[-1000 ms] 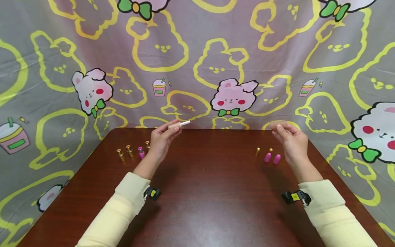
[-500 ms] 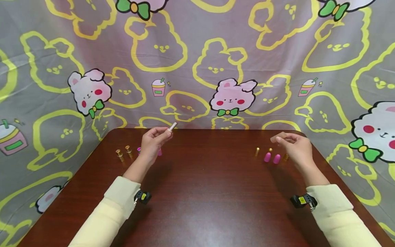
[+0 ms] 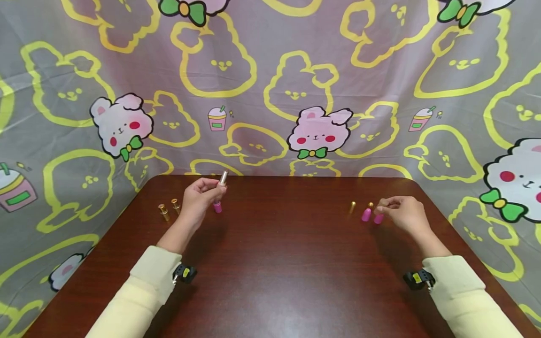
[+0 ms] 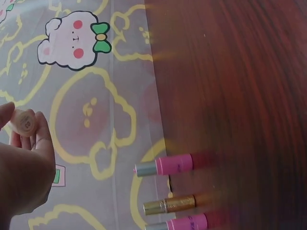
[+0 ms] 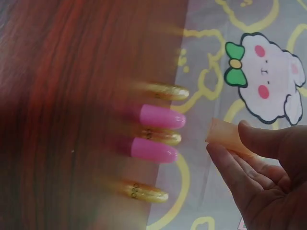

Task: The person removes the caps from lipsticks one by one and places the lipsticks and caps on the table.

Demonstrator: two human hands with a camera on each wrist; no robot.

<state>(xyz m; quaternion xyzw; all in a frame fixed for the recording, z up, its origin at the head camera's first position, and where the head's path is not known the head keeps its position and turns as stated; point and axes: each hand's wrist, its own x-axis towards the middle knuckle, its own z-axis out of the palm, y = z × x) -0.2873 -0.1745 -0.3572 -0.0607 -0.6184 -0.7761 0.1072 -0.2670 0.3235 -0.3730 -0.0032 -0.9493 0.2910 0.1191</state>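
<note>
Pinched in my left hand (image 3: 196, 202) is an uncapped lipstick with a beige base and a silver upper part (image 3: 223, 177). It points up, leaning slightly right; the left wrist view shows its round beige bottom end (image 4: 25, 123). The hand is above the table's left side, near a pink lipstick (image 3: 217, 207) that stands uncapped. My right hand (image 3: 405, 213) holds a beige lipstick cap (image 5: 224, 136) between thumb and fingers, its end facing left in the right wrist view. Beside that hand stand a pink cap (image 5: 162, 116) and a gold cap (image 5: 165, 136), apart from it.
Gold uncapped lipsticks (image 3: 164, 212) stand at the left of the brown table (image 3: 279, 263). Another pink cap (image 5: 153, 150) and gold caps (image 5: 146, 192) stand in the right-hand group. A patterned cloth (image 3: 253, 84) hangs behind the table.
My left hand has moved left and down, turning the lipstick from nearly level to almost upright. My right hand has come down closer to the caps, still holding the beige cap.
</note>
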